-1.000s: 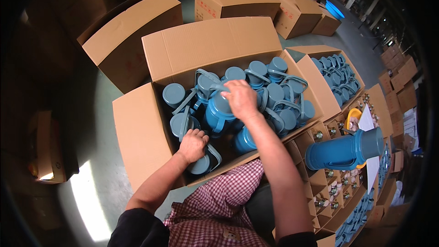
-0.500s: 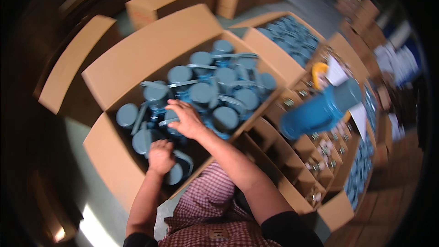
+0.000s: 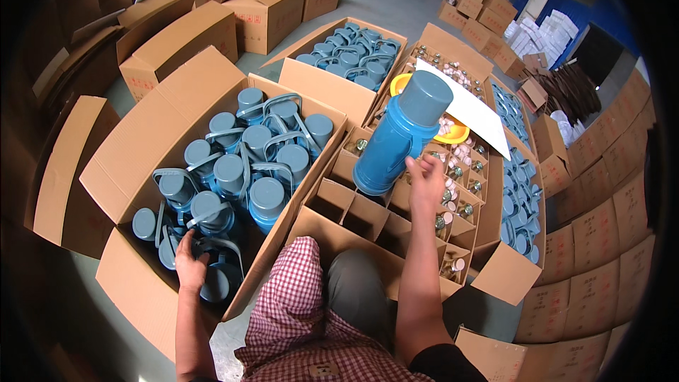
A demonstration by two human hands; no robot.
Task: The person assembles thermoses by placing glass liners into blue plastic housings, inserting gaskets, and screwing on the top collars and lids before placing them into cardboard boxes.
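Right fingers [image 3: 427, 167] at handle [image 3: 415, 144], tilted blue flask [image 3: 391, 143] — leftward, just beside

Right grip [image 3: 426, 180] at a tilted blue flask [image 3: 396, 145]; left grip [image 3: 191, 267] (lower down) among flasks [image 3: 228, 173] in a carton [image 3: 134, 297].

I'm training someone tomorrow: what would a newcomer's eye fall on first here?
Probably the large blue flask on the divided carton right of centre, with the right hand at its side. Next, the open carton at left, crowded with similar flasks, the left hand among them. Behind the large flask, a yellow basin stands out.
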